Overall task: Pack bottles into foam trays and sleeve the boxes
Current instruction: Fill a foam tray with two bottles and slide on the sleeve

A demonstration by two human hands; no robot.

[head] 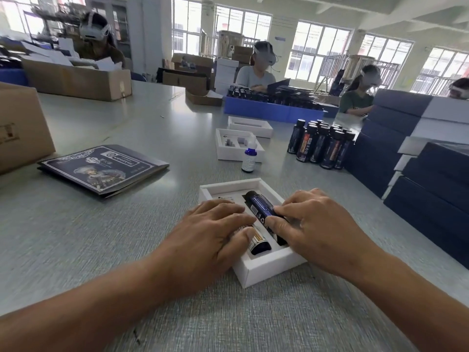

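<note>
- At table centre: white tray holding two dark bottles lying side by side.
- Left hand: flat, fingers pressing down on left bottle.
- Right hand: fingertips pinching right bottle, which sits tilted, not fully seated.
- 1 o'clock: upright bottle cluster.
- 12 o'clock: dropper bottle, two empty trays.
- 10 o'clock: flat sleeves.

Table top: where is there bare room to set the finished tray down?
Bare table lies left of the near tray, between the flat sleeves and the forearms; more lies beyond the sleeves, up to the cardboard boxes. It is crowded on the right: dropper bottle, empty trays, standing bottles and stacked boxes.
</note>
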